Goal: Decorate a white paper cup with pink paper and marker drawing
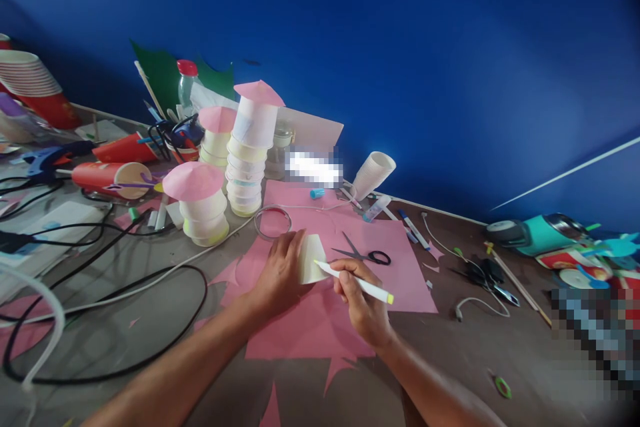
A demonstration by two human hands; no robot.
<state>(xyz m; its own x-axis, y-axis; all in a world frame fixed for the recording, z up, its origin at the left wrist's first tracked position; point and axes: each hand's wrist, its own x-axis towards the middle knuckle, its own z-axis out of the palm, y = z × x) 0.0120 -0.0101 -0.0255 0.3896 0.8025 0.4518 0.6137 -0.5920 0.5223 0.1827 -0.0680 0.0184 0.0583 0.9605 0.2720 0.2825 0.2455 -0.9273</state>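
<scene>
My left hand (284, 272) is closed around a small white paper cup (313, 257), which lies on its side over pink paper. Part of the cup carries a pale yellow tint. In my right hand (364, 307) is a white marker pen (357, 282) with a yellow end; its tip touches the cup or is very close to it. Just beyond my right hand, scissors (360, 253) rest with their blades apart on the pink paper (400, 280). Stacked white cups with pink cone tops, such as the tall stack (253, 140) and the short one (200, 207), stand to the left.
Nested white cups (373, 173) lean near the blue wall. Red paper cups (107, 179) and a blue glue gun (55, 159) lie among cables at left. A black cable (205, 290) loops near my left arm. At right lies a teal bottle (545, 232).
</scene>
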